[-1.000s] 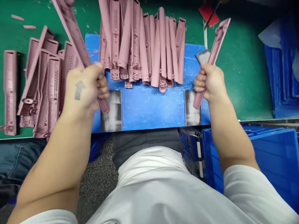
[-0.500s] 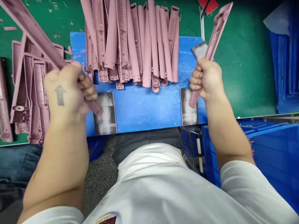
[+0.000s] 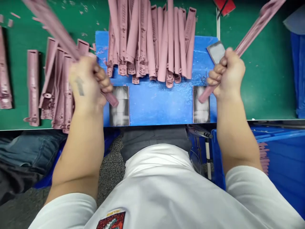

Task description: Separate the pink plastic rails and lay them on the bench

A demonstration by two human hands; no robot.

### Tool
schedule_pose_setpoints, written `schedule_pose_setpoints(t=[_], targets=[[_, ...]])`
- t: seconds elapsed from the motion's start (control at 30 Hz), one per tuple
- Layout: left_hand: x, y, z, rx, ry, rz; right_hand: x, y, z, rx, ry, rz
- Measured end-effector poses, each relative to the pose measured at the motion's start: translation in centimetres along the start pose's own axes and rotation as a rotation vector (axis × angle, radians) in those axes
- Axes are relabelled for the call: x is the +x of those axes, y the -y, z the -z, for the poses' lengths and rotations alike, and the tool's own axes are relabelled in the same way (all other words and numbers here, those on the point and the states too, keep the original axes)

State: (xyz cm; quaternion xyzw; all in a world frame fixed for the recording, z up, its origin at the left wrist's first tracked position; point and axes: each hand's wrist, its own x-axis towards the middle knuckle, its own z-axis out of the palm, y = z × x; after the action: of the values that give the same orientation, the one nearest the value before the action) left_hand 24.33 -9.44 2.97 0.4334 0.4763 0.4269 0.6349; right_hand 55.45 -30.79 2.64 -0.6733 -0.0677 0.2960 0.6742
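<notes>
My left hand (image 3: 87, 83) is closed in a fist round a long pink plastic part (image 3: 51, 24) that slants up to the left and is smeared by motion. My right hand (image 3: 227, 74) is closed round another long pink part (image 3: 256, 27) slanting up to the right, together with a small grey flat blade-like piece (image 3: 216, 52). Both hands hover over the blue board (image 3: 157, 101). A row of several pink parts (image 3: 152, 41) lies across the board's far edge between my hands.
Another heap of pink parts (image 3: 54, 86) lies on the green table (image 3: 250, 79) at the left. Two grey patches (image 3: 119, 106) sit on the board's near edge. A blue crate (image 3: 274, 152) stands below at the right, blue sheets at far right. My lap fills the foreground.
The part in my left hand has swung and blurred further up-left. My right hand has tilted its part outward to the right. The view has shifted slightly.
</notes>
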Motion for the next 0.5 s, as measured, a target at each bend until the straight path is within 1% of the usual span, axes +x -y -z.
schedule_pose_setpoints(t=[0.07, 0.1, 0.13, 0.17, 0.23, 0.27, 0.33, 0.4, 0.43, 0.5], targets=[[-1.4, -0.1, 0.4, -0.106, -0.077, -0.166, -1.4, 0.1, 0.7, 0.029, -0.041, 0.122], [-2.1, -0.1, 0.7, -0.128, -0.083, -0.213, -2.2, 0.1, 1.2, 0.037, -0.052, 0.152], [-2.6, 0.0, 1.0, -0.131, -0.075, -0.232, -2.9, 0.1, 1.6, 0.038, -0.059, 0.158], [-2.9, 0.1, 1.2, -0.115, -0.055, -0.219, -3.4, 0.1, 1.9, 0.033, -0.065, 0.148], [-2.7, 0.4, 1.1, -0.094, -0.037, -0.18, -3.7, 0.0, 2.1, 0.025, -0.093, 0.157], [-2.4, 0.6, 1.0, -0.112, -0.042, -0.2, -3.5, 0.1, 2.1, 0.021, -0.122, 0.195], [-1.6, 1.0, 0.9, -0.161, -0.067, -0.297, -3.1, 0.1, 2.1, 0.0, -0.192, 0.293], [-1.2, 1.1, 1.1, -0.183, -0.089, -0.369, -3.0, 0.0, 2.3, -0.03, -0.229, 0.334], [-1.2, 1.0, 1.3, -0.172, -0.083, -0.353, -3.1, -0.1, 2.5, -0.043, -0.216, 0.312], [-1.2, 0.8, 1.5, -0.111, -0.026, -0.201, -3.1, -0.3, 2.9, -0.04, -0.161, 0.239]])
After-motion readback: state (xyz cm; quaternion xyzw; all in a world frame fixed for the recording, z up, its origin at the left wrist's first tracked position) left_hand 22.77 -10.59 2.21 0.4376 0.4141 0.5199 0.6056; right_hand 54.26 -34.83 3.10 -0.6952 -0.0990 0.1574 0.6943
